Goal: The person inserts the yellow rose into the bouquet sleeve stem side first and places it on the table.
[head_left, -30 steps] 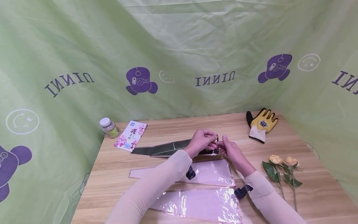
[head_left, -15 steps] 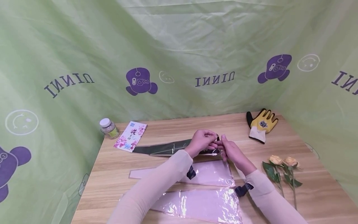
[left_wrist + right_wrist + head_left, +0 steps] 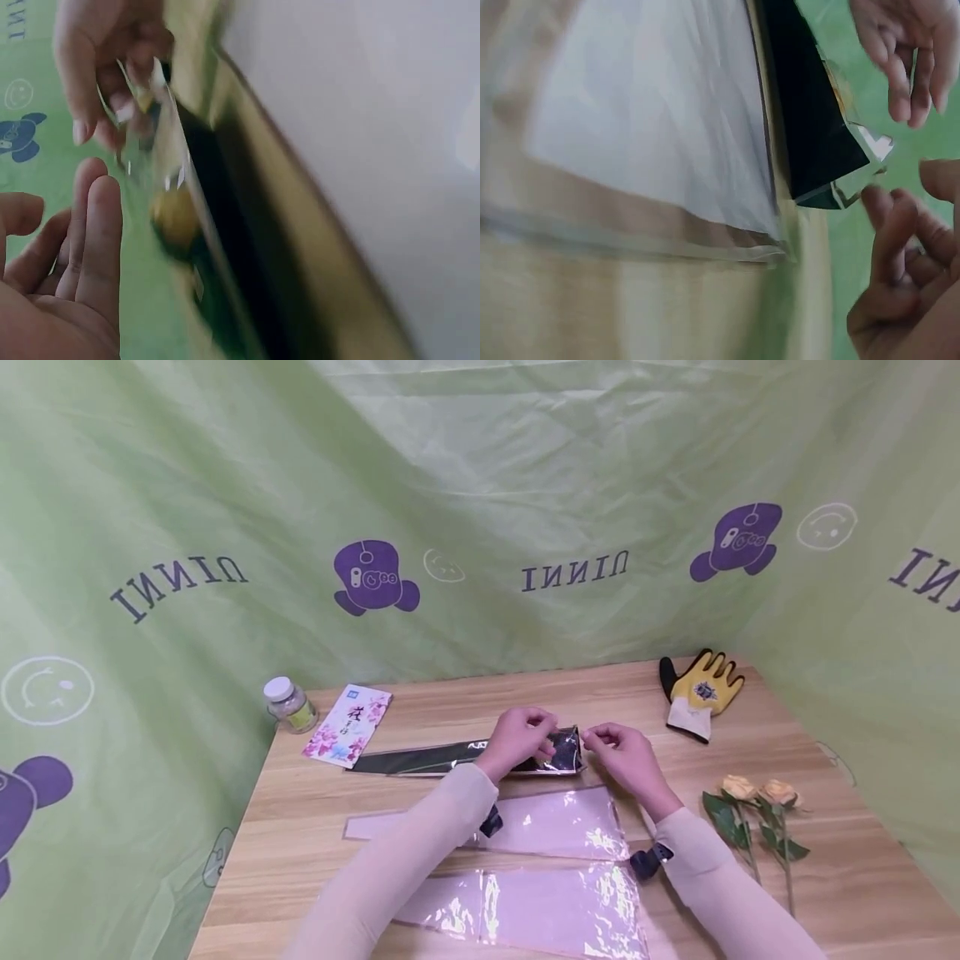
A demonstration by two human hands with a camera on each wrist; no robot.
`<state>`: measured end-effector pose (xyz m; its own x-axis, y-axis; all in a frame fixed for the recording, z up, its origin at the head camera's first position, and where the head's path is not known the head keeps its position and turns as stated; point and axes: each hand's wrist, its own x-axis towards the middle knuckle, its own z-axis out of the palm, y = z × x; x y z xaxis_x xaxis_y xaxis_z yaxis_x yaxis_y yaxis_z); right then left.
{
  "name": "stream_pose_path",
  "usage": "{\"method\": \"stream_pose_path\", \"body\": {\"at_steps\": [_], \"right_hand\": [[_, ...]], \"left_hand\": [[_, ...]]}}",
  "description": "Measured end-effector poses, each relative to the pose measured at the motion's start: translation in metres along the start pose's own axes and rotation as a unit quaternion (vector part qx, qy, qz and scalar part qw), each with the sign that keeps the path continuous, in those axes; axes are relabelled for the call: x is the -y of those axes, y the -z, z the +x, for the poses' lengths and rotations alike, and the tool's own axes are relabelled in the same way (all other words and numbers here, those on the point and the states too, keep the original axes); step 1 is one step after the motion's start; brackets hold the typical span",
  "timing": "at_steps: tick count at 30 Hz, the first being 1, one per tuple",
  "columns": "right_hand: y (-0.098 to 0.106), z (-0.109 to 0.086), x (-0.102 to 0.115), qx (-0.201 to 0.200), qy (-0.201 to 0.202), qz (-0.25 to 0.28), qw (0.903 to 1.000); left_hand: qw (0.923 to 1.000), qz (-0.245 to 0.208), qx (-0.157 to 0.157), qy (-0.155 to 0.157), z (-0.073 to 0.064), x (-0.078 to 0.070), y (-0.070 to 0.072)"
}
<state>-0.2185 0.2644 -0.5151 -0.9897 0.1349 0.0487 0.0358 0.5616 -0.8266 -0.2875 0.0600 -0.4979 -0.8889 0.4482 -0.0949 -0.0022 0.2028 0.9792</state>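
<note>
Head view: illumination is bright, diffuse and fairly even, and appears to fall from above. Soft shadows lie below the forearms (image 3: 390, 872) on the wood-grain surface (image 3: 255, 860). White glare breaks up the right ends of the pale plastic sleeves (image 3: 555, 906); smaller highlights mark the black sleeve (image 3: 442, 758). Folds shade the green curtain (image 3: 480, 468), and wide-angle distortion tilts its print toward the side edges.

Left wrist view: dimmer. Blur smears the black sleeve and right hand (image 3: 109, 60); the left fingers (image 3: 103, 232) are sharper.

Right wrist view: blur softens the left side; a bright glint marks the clear film (image 3: 876, 142).
</note>
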Motion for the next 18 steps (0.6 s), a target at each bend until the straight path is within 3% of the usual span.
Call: {"method": "stream_pose_path", "body": {"at_steps": [2, 4, 8, 11, 14, 16, 18], "right_hand": [[-0.001, 0.003, 0.005, -0.005, 0.01, -0.065, 0.9978], [-0.001, 0.005, 0.012, 0.0, 0.005, -0.116, 0.9933], [0.0, 0.008, 0.02, 0.024, 0.004, -0.186, 0.9823], [0.0, 0.011, 0.02, 0.035, 0.013, -0.199, 0.9793], [-0.002, 0.016, 0.015, 0.045, 0.006, -0.145, 0.9884], [-0.004, 0.02, 0.01, 0.067, -0.022, -0.053, 0.9961], [-0.005, 0.023, 0.006, 0.087, -0.063, 0.039, 0.9935]], "left_hand": [[0.9981, 0.06, 0.003, -0.017, -0.006, 0.002, 0.013], [0.9956, 0.09, 0.019, -0.016, -0.012, 0.004, 0.025], [0.9939, 0.091, 0.061, 0.008, -0.023, 0.01, 0.038], [0.9946, 0.075, 0.069, 0.022, -0.027, 0.016, 0.042], [0.9945, 0.076, 0.066, 0.028, -0.028, 0.021, 0.047], [0.9945, 0.08, 0.061, 0.031, -0.028, 0.024, 0.051], [0.9949, 0.078, 0.055, 0.033, -0.029, 0.027, 0.054]]}}
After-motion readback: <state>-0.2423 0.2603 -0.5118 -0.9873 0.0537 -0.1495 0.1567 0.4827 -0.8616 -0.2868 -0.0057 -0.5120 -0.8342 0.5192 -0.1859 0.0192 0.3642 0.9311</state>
